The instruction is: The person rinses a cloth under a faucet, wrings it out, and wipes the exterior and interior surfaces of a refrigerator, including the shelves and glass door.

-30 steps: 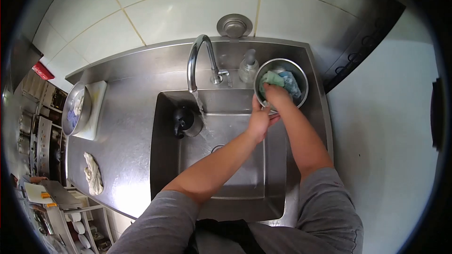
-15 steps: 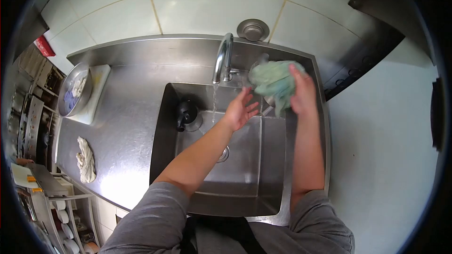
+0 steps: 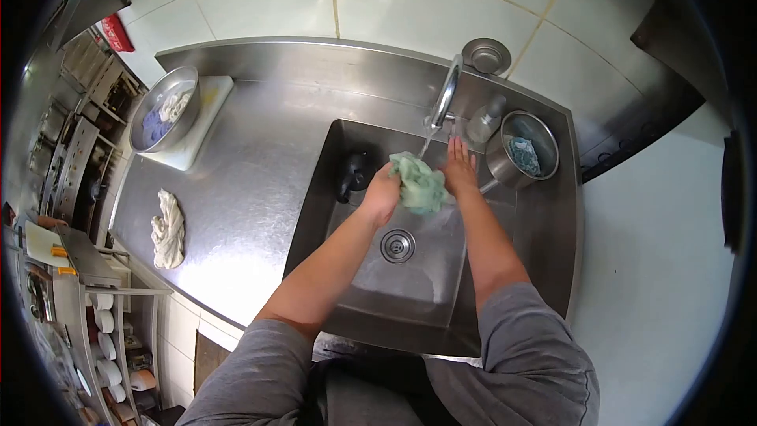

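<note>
A bunched pale green cloth hangs over the sink basin beside the running water from the faucet. My left hand is closed on the cloth's left side. On its other side is my right hand, fingers stretched out straight and pointing up toward the faucet, its edge close against the cloth. A black object lies in the basin's back left corner, left of my left hand.
A metal pot holding a teal scrubber stands right of the basin, near a clear bottle. At left, a steel bowl of cloths rests on a white cutting board. An off-white cloth lies on the counter.
The green cloth has gone from my right hand at the right rim to my left hand near the faucet. My right hand has let go and moved left. The pot has come into view.
</note>
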Tool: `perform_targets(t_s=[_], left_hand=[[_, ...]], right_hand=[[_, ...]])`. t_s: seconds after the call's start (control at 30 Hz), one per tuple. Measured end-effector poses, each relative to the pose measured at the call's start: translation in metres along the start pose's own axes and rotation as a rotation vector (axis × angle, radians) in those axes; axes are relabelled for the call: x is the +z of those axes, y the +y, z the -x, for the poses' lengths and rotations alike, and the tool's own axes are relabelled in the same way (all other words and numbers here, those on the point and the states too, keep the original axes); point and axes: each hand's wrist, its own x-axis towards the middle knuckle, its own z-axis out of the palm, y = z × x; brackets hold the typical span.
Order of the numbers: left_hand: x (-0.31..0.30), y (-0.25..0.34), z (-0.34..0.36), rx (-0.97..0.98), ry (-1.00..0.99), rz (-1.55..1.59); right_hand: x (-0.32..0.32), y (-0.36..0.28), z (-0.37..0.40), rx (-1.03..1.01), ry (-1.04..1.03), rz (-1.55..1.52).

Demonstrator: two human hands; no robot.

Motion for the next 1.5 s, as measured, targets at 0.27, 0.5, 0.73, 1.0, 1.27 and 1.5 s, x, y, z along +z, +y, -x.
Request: perform_targets(t_s=[0.27, 0.5, 0.73, 1.0, 1.27, 1.5], left_hand=[[0.001, 0.004, -0.016, 0.157, 0.131, -0.370], [-0.021, 0.008, -0.020, 0.014, 0.041, 0.260], [-0.007, -0.047, -0.032, -0.131, 0.018, 0.201], [-0.005, 0.044, 0.004, -0.128, -0.198, -0.095], [-0.030, 0.032, 0.023, -0.094, -0.253, -0.161], [0.007, -0.001, 0.000, -0.168, -0.268, 0.378]], right_hand=[[-0.066, -0.075, 0.040, 0.184, -0.372, -1.209], [-0.048, -0.058, 0.025, 0.656, 0.073, -1.567], [-0.072, -0.104, 0.037, 0.234, 0.206, -0.622], [-0.082, -0.084, 0.046, 0.035, -0.179, -0.833], [-0.109, -0.091, 0.034, 0.605, 0.285, -1.877], [-0.113, -0.141, 0.036, 0.371, 0.422, -0.898]])
